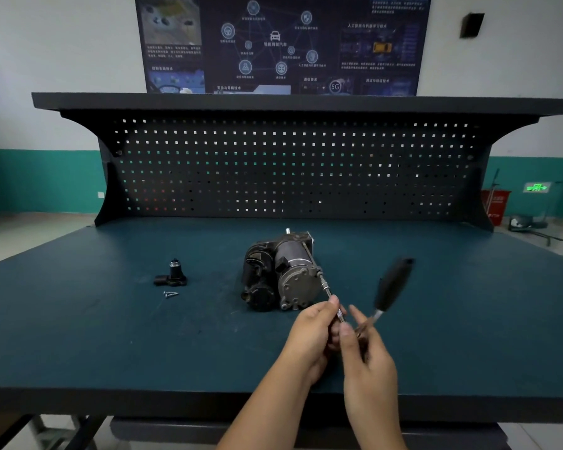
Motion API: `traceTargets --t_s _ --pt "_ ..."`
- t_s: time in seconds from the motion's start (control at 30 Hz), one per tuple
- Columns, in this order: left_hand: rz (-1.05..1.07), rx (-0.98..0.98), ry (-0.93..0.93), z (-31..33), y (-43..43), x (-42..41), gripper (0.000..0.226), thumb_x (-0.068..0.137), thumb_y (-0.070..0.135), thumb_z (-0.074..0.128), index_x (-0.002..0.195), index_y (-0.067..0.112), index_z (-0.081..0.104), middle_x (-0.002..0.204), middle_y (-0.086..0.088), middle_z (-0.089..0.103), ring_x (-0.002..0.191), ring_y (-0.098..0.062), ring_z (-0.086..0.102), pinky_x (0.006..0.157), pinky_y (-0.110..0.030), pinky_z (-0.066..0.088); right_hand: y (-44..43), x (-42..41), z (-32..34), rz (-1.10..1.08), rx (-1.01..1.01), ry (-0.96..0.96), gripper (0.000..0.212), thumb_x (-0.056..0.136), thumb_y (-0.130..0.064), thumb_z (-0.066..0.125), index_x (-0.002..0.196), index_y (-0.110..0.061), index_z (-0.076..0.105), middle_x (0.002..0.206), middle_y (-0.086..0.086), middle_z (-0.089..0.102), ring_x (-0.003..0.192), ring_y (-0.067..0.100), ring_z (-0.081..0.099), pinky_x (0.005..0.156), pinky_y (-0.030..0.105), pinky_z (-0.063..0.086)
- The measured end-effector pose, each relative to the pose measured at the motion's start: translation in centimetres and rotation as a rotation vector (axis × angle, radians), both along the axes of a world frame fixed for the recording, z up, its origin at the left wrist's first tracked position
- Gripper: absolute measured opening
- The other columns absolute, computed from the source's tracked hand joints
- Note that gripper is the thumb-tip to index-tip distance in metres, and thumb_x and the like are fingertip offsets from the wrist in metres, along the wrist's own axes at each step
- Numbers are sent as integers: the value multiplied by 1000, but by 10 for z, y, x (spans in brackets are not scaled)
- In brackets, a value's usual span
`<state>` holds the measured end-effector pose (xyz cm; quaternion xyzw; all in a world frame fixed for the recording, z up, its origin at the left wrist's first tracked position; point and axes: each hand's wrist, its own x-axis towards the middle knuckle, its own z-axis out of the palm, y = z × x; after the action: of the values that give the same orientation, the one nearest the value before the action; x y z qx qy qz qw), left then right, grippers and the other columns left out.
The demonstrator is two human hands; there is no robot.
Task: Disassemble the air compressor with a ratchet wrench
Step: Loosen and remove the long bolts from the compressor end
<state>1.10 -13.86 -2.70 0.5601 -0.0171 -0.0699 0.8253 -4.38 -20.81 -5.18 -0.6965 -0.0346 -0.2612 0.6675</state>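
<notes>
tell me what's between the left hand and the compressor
A thin metal rod bridges the left hand and the compressor, seen in the head view.

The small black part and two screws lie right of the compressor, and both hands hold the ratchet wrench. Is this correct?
Not quite. In the head view the small black part and two screws lie left of the compressor. The left hand and right hand do hold the ratchet wrench.
</notes>
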Motion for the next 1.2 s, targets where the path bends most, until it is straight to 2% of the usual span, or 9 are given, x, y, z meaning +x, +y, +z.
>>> traceTargets --t_s 0.17,0.33,0.47,0.63,0.77,0.87,0.93,1.07,1.2 --pt "29 -37 3 2 0 1 49 96 26 51 48 15 48 42 2 39 36 -9 39 42 -20 34 0 -3 -4 0 -198 -15 62 79 -20 72 119 -59 45 100 -24 61 96 -15 54 73 0 40" --pt "-5 -36 -9 -1 0 0 34 98 21 46 65 10 50 48 -1 43 40 -9 39 42 -19 32 2 1 -2 -9 -14 15 31 73 -57 50 101 -48 61 83 -30 68 84 -14 60 73 17 44" --pt "-18 -38 -4 -1 1 1 35 99 23 44 67 10 51 49 -1 41 43 -9 35 43 -19 30 0 2 -1 -29 3 34 19 83 -48 51 99 -47 61 82 -26 69 84 -10 62 70 8 44" --pt "6 -82 18 1 1 0 35 93 21 54 59 13 49 48 0 46 42 -10 45 45 -21 38 0 -4 -4 5 -193 6 55 79 -27 71 117 -61 50 101 -38 59 97 -17 54 74 5 42" --pt "-4 -50 4 -1 2 0 40 96 20 49 57 14 50 51 -1 41 46 -12 38 49 -25 31 2 -1 0 -4 -72 26 29 74 -58 55 103 -60 55 88 -33 65 90 -15 59 74 9 45" --pt "-16 -55 -17 -1 2 0 45 99 20 43 55 14 47 42 4 34 36 -6 27 37 -16 23 1 2 2 -6 26 25 36 71 -64 38 97 -51 59 89 -25 68 92 -8 62 81 23 48" --pt "5 -69 -5 0 3 -1 42 99 20 44 58 14 52 41 5 33 34 -5 26 35 -15 23 1 0 2 -8 -29 32 34 71 -64 39 100 -57 54 87 -29 67 91 -11 61 76 15 46" --pt "53 -75 43 1 1 -1 43 93 21 55 50 15 59 49 -1 44 43 -12 43 45 -20 39 0 -5 -2 11 -182 46 41 81 -46 60 110 -69 43 96 -37 61 95 -21 52 72 2 40" --pt "45 -69 -5 1 2 -1 35 93 19 55 60 13 46 50 0 39 40 -9 39 43 -20 34 0 -3 -7 -6 -242 43 53 82 -32 66 122 -61 45 101 -30 61 97 -11 57 74 10 43"
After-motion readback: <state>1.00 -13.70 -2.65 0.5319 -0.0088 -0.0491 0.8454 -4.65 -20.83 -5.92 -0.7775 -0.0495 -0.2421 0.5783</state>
